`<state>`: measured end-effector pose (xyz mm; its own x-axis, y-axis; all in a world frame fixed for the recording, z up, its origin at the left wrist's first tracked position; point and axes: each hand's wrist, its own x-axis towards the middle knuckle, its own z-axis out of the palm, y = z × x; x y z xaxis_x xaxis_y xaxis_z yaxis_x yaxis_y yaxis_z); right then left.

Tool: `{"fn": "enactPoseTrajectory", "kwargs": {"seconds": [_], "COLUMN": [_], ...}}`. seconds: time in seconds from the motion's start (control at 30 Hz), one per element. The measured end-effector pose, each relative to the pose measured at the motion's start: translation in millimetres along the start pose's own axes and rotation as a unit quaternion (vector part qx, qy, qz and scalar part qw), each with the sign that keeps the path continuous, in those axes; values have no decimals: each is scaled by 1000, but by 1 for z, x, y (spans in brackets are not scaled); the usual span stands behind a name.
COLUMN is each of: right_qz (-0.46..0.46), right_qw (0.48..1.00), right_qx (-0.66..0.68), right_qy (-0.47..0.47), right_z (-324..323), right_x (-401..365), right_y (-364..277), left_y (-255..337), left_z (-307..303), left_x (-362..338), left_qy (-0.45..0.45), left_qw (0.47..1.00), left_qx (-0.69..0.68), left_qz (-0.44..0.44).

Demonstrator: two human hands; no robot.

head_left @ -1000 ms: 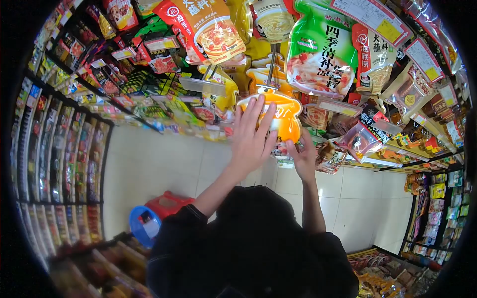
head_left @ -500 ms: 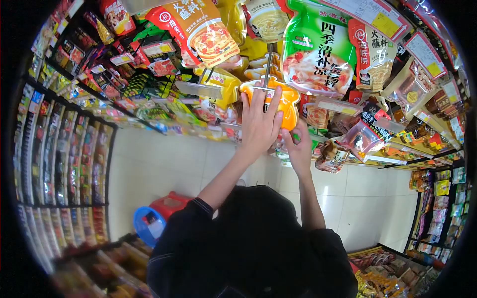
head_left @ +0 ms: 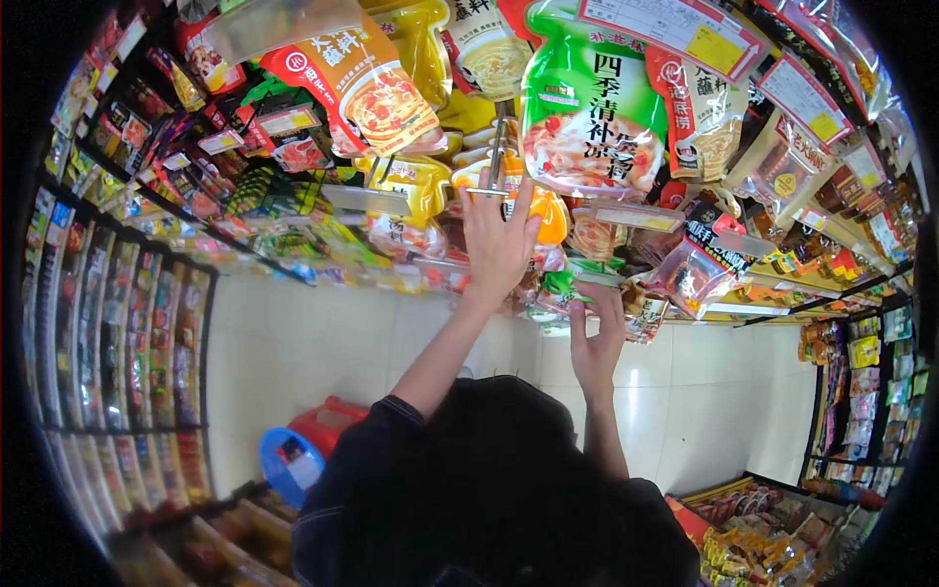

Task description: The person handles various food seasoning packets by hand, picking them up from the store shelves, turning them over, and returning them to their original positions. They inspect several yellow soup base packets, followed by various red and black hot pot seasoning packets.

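An orange packet (head_left: 553,223) hangs on a metal hook (head_left: 499,147) in the rack. My left hand (head_left: 501,256) reaches up against its front, fingers stretched and spread near the hook's end; they cover part of the packet. Lower and to the right, my right hand (head_left: 599,342) is raised with thumb and fingers apart, close by a green packet (head_left: 559,286) hanging on a lower row. Above my hands hangs a big green-and-white pouch (head_left: 597,108) with black lettering. A yellow packet (head_left: 419,186) is left of the orange one.
Orange-brown pouches (head_left: 386,98) and price tags (head_left: 719,44) jut out from the rack. On the tiled floor (head_left: 685,411) a blue bucket (head_left: 291,462) stands beside a red container (head_left: 333,423). Stocked shelves (head_left: 127,323) line the left; another rack (head_left: 871,391) stands right.
My right hand has come away from the orange packet's lower edge, moving down and opening. My left hand stays at the packet, now slightly lower on it. The view has shifted a little.
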<state>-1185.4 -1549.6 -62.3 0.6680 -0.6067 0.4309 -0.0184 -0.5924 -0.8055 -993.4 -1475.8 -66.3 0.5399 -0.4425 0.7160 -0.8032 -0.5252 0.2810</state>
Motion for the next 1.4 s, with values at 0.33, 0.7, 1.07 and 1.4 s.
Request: {"fn": "enactPoseTrajectory", "kwargs": {"seconds": [0.33, 0.7, 1.07, 1.4], "right_qz": [26, 44, 59, 37], "right_qw": [998, 999, 997, 993], "right_qx": [-3, 24, 40, -10], "right_qy": [57, 19, 6, 109], "right_z": [-15, 0, 1, -55], "right_x": [2, -26, -38, -9], "right_y": [5, 13, 3, -6], "left_y": [8, -107, -103, -75], "left_z": [-28, -101, -56, -65], "left_x": [-81, -62, -42, -106], "left_qy": [31, 27, 8, 57], "left_qw": [992, 987, 994, 978], "left_qx": [-114, -91, -22, -96], "left_qz": [-34, -132, -110, -174]}}
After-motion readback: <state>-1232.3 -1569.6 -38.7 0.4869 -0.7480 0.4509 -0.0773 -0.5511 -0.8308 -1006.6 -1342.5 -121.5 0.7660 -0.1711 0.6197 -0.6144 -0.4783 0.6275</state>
